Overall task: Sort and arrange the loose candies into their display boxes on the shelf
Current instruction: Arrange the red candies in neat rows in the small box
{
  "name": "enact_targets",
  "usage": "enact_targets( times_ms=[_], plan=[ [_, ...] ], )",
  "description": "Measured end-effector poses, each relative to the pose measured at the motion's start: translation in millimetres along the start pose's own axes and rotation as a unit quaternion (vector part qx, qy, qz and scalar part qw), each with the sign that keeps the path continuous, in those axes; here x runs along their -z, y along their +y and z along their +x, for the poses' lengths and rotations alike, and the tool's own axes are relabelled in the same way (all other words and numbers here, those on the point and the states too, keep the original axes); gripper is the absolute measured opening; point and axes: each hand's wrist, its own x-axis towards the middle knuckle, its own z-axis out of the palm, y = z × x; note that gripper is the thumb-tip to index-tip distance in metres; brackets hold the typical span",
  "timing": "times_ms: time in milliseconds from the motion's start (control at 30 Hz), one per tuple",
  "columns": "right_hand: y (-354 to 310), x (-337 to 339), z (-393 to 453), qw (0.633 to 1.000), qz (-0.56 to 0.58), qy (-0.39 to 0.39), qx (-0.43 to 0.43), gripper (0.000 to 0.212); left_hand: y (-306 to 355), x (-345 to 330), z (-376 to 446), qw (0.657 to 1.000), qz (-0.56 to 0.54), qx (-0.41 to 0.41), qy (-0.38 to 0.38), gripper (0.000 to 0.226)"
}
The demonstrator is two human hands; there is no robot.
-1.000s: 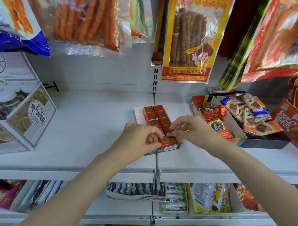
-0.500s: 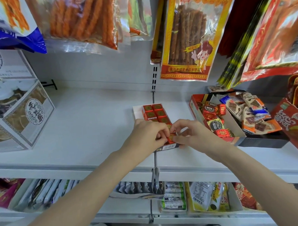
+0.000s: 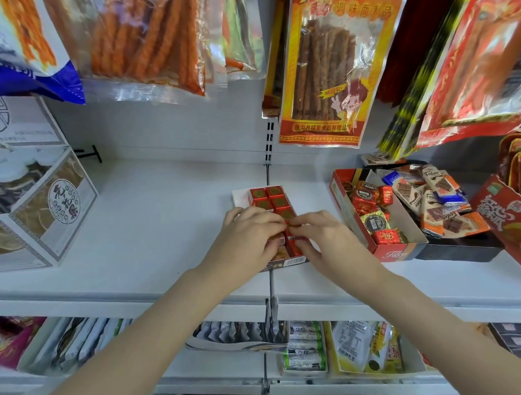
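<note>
Both hands meet over the near end of the small display box (image 3: 289, 260). The left hand (image 3: 249, 236) and the right hand (image 3: 320, 236) have curled fingers and seem to pinch one red square candy (image 3: 294, 240) between them; the exact grip is hidden. I judge they are fitting it into the front row. The next move needs the candy pressed flat, in line with the neat red candies (image 3: 271, 198) behind. The box lies on a white shelf (image 3: 152, 220). To the right stands a red box of mixed candies (image 3: 382, 219), not yet sorted. Behind, snack bags (image 3: 322, 66) hang from above
</note>
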Motion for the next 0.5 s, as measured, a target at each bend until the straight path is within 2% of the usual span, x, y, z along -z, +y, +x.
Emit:
enact_targets(
  times_ms=[67, 167, 267, 367, 433, 500],
  plan=[
    [-1.5, -3.2, -4.4, 1.0, -0.013, 0.008, 0.011, 0.023, -1.3, 0.1, -1.6, 1.0, -0.002, -0.009, 0.004, 0.034],
    [-4.5, -4.2, -16.7, 0.999, 0.021, -0.039, -0.023, 0.048, -4.7, 0.8, -3.5, 1.0, -0.001, -0.025, -0.013, 0.045],
    [-8.7, -5.3, -22.4, 0.998, 0.028, -0.037, -0.037, 0.069, -5.1, 0.8, -3.0, 0.999, -0.024, -0.024, -0.015, 0.036],
    [-10.3, -6.4, -18.2, 0.999, 0.031, -0.009, -0.037, 0.054, -4.3, 8.4, -0.8, 0.997, -0.07, 0.014, -0.002, 0.034],
    [-8.3, -5.2, -14.2, 0.997, 0.062, -0.003, -0.049, 0.039, -10.0, 14.3, -0.7, 0.997, -0.063, 0.046, -0.005, 0.039],
    [-6.5, -2.7, -11.9, 0.995, 0.081, 0.004, -0.057, 0.035, -18.1, 17.2, -1.3, 0.997, -0.04, 0.068, -0.025, 0.042]
  ],
)
